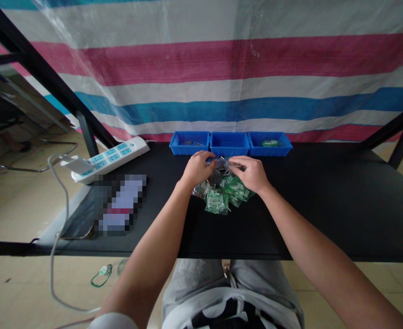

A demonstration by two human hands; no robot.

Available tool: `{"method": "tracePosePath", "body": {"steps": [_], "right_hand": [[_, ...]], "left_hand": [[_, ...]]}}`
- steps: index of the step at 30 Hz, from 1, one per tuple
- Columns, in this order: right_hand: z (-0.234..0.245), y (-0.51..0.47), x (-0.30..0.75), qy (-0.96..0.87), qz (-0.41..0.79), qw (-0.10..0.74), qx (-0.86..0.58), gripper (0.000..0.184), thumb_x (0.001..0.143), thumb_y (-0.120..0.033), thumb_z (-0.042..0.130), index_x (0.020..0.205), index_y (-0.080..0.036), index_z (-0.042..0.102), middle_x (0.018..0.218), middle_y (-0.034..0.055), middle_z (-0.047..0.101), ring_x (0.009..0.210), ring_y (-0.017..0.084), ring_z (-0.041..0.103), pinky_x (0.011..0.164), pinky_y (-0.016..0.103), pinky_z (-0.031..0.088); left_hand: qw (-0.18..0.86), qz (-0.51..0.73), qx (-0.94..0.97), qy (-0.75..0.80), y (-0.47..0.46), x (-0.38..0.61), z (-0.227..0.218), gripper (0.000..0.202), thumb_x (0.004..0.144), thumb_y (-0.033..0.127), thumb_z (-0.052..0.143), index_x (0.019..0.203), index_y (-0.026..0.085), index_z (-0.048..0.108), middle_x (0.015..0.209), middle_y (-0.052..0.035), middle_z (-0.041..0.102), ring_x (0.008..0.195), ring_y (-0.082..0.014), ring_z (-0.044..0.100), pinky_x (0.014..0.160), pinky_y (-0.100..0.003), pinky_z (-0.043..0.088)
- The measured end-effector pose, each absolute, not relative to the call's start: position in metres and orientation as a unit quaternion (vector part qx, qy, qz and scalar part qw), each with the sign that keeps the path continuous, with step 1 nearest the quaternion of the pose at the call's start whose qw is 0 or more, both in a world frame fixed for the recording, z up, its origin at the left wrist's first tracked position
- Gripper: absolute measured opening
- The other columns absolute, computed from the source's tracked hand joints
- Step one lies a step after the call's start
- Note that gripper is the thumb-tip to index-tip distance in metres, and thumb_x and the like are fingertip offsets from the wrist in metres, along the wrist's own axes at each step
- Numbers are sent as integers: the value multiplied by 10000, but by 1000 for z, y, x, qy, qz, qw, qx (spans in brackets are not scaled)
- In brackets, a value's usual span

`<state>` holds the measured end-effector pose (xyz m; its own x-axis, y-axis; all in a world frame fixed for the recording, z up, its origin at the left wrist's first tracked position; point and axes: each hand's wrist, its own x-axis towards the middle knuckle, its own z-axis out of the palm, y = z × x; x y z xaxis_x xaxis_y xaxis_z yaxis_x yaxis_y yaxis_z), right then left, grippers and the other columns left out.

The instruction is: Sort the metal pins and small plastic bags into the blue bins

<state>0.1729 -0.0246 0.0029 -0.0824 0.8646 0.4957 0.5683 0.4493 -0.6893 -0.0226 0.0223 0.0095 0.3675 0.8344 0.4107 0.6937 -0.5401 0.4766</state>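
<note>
In the head view my left hand (200,167) and my right hand (251,172) face each other over a pile on the black table, fingers bent in a pinch. Between them, at fingertip height, is a small clear plastic bag (222,163) with shiny metal bits; both hands grip its sides. Below lie several small green-tinted plastic packets (217,202) in a heap, partly under my right hand. Beside them, nearer my left hand, are clear packets with darker contents (200,189), too small to make out.
Three blue bins (229,145) stand in a row behind my hands; the left and right ones hold small items. A white power strip (110,159) with a plugged-in cable lies at left, near a blurred-out phone-like object (122,204). Striped sheeting (201,64) hangs behind the black table (338,205).
</note>
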Motion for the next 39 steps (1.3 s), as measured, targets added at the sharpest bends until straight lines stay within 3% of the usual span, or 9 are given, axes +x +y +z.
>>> {"method": "tracePosePath", "body": {"steps": [6, 13, 16, 19, 23, 27, 30, 33, 39], "right_hand": [[-2, -19, 179, -650, 244, 452, -560, 363, 884, -352, 519, 1148, -162, 680, 1132, 85, 711, 1065, 232, 661, 945, 356, 513], [-3, -17, 179, -715, 176, 452, -504, 450, 930, -501, 430, 1228, -236, 639, 1367, 64, 565, 1357, 231, 415, 1143, 430, 310], [-2, -18, 180, -699, 167, 474, -509, 463, 928, -530, 417, 1220, -250, 643, 1275, 79, 621, 1257, 244, 503, 1094, 449, 355], [0, -18, 180, -642, 245, 512, -515, 525, 922, -569, 390, 1219, -217, 641, 921, 59, 698, 917, 216, 643, 878, 391, 503], [2, -18, 178, -583, 360, 529, -501, 535, 860, -585, 488, 1144, -169, 669, 646, 2, 627, 590, 157, 588, 589, 298, 498], [7, -24, 175, -601, 364, 520, -486, 425, 799, -521, 601, 1011, -163, 685, 725, 28, 693, 662, 177, 643, 624, 295, 515], [12, -30, 174, -649, 264, 507, -502, 286, 817, -436, 608, 936, -188, 687, 881, 64, 730, 820, 208, 678, 707, 307, 526], [16, -34, 173, -689, 161, 499, -501, 175, 846, -351, 585, 884, -225, 700, 1087, 77, 707, 992, 229, 654, 758, 325, 525], [18, -35, 173, -704, 130, 498, -489, 174, 834, -357, 608, 841, -217, 711, 1031, 77, 710, 932, 218, 654, 738, 320, 521]], "left_hand": [[106, 298, 827, 465, 20, -19, 11, 269, 842, 299, 533, 1010, 160, 690, 997, -90, 695, 957, -241, 629, 894, -363, 487], [113, 297, 829, 459, 17, -16, 12, 271, 840, 280, 533, 1035, 157, 676, 1009, -92, 696, 957, -239, 630, 891, -362, 488], [124, 317, 822, 456, 15, -14, 12, 268, 838, 280, 541, 1035, 156, 672, 1013, -91, 702, 969, -241, 631, 900, -368, 485], [187, 368, 796, 442, 12, -9, 13, 280, 848, 309, 547, 1043, 148, 668, 1034, -91, 707, 973, -228, 643, 882, -344, 490], [321, 434, 741, 400, 5, 3, 13, 357, 848, 371, 575, 1117, 142, 631, 1011, -85, 720, 922, -198, 664, 777, -290, 505], [334, 483, 722, 367, -1, 12, 13, 265, 817, 311, 630, 1029, 156, 659, 921, -64, 724, 863, -175, 663, 776, -286, 508], [281, 515, 723, 364, -3, 13, 13, 79, 803, 222, 627, 816, 189, 698, 961, -50, 706, 907, -169, 650, 834, -305, 512], [240, 533, 721, 372, -2, 11, 12, 137, 788, 154, 607, 689, 206, 685, 1049, -37, 675, 969, -166, 634, 882, -324, 513], [265, 527, 734, 336, 1, 5, 11, 84, 761, 145, 606, 745, 193, 673, 1047, -54, 679, 969, -175, 636, 894, -345, 505]]}}
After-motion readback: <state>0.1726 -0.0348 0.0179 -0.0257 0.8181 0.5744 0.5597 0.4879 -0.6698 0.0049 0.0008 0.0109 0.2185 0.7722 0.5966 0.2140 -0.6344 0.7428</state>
